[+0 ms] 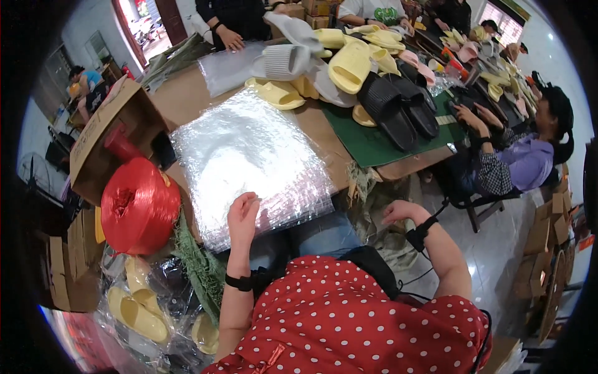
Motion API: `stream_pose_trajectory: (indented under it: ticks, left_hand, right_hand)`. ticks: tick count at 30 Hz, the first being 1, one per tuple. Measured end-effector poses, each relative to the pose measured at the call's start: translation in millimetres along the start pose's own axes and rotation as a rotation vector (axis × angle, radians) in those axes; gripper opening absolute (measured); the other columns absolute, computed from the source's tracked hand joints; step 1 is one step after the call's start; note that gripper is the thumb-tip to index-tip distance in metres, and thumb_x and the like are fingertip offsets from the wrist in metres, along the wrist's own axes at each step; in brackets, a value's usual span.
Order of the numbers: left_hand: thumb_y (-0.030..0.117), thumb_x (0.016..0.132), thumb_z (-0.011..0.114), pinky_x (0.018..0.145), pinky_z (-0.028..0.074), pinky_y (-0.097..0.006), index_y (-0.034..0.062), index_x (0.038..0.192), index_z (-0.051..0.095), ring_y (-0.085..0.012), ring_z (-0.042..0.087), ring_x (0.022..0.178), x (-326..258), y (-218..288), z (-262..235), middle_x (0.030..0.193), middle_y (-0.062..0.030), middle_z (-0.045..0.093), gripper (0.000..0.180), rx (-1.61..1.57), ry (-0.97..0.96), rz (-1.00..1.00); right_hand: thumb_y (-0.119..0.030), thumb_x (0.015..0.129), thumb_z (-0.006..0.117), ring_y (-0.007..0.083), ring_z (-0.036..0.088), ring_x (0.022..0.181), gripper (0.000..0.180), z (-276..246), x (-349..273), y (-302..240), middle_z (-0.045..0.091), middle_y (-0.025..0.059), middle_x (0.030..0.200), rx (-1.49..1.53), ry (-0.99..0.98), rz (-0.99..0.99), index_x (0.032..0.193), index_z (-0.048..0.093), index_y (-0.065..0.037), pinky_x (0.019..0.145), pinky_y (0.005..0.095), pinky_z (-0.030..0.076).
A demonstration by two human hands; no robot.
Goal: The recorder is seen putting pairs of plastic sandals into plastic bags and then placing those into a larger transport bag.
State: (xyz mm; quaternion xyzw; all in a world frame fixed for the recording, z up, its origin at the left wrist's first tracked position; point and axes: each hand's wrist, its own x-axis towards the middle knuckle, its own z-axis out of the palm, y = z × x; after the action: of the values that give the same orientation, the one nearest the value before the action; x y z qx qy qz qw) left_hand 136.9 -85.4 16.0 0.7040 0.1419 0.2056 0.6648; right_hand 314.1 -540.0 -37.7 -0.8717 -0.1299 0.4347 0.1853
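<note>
Left hand (pixel 242 215) rests loose-gripped on shiny crinkled plastic bags (pixel 249 159); right hand (pixel 398 212) empty.

A stack of clear plastic bags (pixel 249 165) lies at centre, an open brown carton (pixel 103 134) at nine o'clock, flat brown cartons (pixel 548 234) at four o'clock.

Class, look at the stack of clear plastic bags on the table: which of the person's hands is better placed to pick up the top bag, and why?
Probably the left hand: it rests on the near edge of the clear plastic bags. The right hand is off the table's edge, apart from them.
</note>
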Motion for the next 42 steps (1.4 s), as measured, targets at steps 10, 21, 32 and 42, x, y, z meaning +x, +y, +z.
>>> stream_pose_trajectory:
  ticks: [10, 21, 32, 42]
  left_hand:
    - [0.007, 0.079, 0.069, 0.095, 0.045, -0.041, 0.0032, 0.110, 0.063, -0.0329, 0.058, 0.111, -20.4, 100.1, 73.7, 0.114, -0.0135, 0.064, 0.031, 0.683, -0.269, 0.569]
    - [0.004, 0.071, 0.061, 0.103, 0.039, -0.046, 0.0026, 0.142, 0.035, -0.0355, 0.054, 0.113, -57.3, 81.3, 269.3, 0.122, -0.0228, 0.055, 0.076, 0.782, -1.333, 0.451]
    - [0.010, 0.058, 0.052, 0.083, 0.043, -0.039, 0.0097, 0.100, 0.071, -0.0256, 0.052, 0.080, -29.4, 154.1, 166.9, 0.075, -0.0052, 0.053, 0.047, 0.254, -1.632, 0.495]
    - [0.005, 0.051, 0.051, 0.081, 0.046, -0.039, 0.0047, 0.090, 0.070, -0.0320, 0.053, 0.078, -19.6, 147.5, 151.0, 0.074, -0.0086, 0.057, 0.043, 0.194, -1.536, 0.334]
  right_hand:
    - [-0.046, 0.077, 0.070, 0.0386, 0.063, 0.098, 0.069, 157.1, 116.4, 37.4, 0.065, 0.0242, 0.111, 0.292, 0.190, -0.054, 0.123, 0.056, 0.003, 0.081, 0.0436, 0.050]
    - [-0.028, 0.093, 0.063, 0.0168, 0.062, 0.101, 0.045, -13.3, -119.3, 2.6, 0.067, 0.0109, 0.114, 0.839, -0.467, -0.551, 0.127, 0.057, 0.000, 0.085, 0.0280, 0.048]
    - [-0.044, 0.074, 0.079, 0.0343, 0.044, 0.129, 0.097, 147.8, 19.1, 170.2, 0.041, 0.0191, 0.142, 0.408, 0.675, 0.998, 0.141, 0.028, 0.003, 0.100, 0.0424, 0.043]
    - [-0.040, 0.075, 0.078, 0.0310, 0.049, 0.126, 0.079, 9.8, 20.6, 318.9, 0.052, 0.0221, 0.132, 0.441, 0.660, 1.041, 0.134, 0.043, -0.002, 0.103, 0.0385, 0.042]
